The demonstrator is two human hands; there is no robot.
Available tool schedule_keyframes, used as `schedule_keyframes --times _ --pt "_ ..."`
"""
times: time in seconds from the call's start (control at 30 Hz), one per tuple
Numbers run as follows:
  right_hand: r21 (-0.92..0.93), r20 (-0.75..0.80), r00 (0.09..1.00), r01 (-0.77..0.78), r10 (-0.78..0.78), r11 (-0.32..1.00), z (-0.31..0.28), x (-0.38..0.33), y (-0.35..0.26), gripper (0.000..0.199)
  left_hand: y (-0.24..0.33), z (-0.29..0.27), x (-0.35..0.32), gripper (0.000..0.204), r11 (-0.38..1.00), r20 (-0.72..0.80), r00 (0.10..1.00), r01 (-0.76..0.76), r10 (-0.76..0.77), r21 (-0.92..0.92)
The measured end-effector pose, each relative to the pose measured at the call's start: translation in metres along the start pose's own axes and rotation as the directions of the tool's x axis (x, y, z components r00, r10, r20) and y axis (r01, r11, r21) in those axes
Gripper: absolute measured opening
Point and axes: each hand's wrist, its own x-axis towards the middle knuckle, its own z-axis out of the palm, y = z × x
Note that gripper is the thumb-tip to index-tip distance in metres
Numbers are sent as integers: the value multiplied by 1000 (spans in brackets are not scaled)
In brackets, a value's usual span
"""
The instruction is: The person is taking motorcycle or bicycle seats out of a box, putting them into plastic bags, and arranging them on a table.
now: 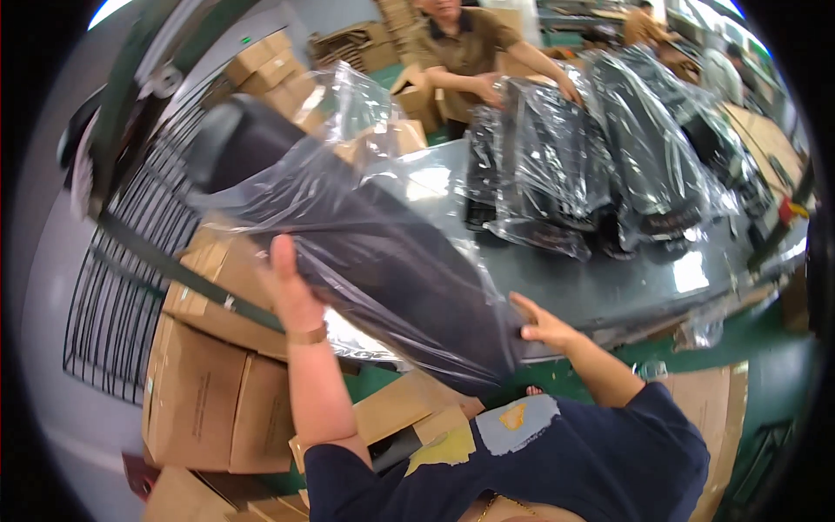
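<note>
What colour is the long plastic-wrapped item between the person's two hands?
The long item looks black through its clear wrap, best seen in the head view.

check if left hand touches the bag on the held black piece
Touching: the head view shows the left hand against the near side of the clear bag, thumb lying over it.

A long, glossy dark-grey table [591,291] reflected patches of white light. Across its right half, several long black objects in crinkled clear plastic bags [657,161] lay close together, overlapping in places, their near ends short of the table's front edge. Below was a green floor [761,370]. On it, at the left, large brown cardboard boxes [196,391] stood close together; at the lower right lay a dark, thin-barred frame [765,461].
</note>
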Motion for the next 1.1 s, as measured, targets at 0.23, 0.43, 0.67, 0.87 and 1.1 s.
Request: schedule_keyframes --times 0.23,0.43,0.67,0.87,1.1 --pt "477 109 972 -235 208 847 16 -44 -17 93 -64 4 -6 61 983 -111 984 128 -142 -128" --pt "481 -10 963 -233 270 845 2 -60 -51 80 -126 -25 18 54 870 -21 875 478 -484 -125" --pt "284 -97 977 -154 188 947 -31 -84 -60 73 -99 4 76 76 914 -63 951 309 -304 263" --pt "529 -54 968 -179 243 830 -12 -65 -51 76 -144 -34 140 43 921 -300 908 351 -291 167" --pt "745 -57 969 -119 241 656 16 26 -37 47 -124 -39 147 86 789 -239 798 594 -553 158"
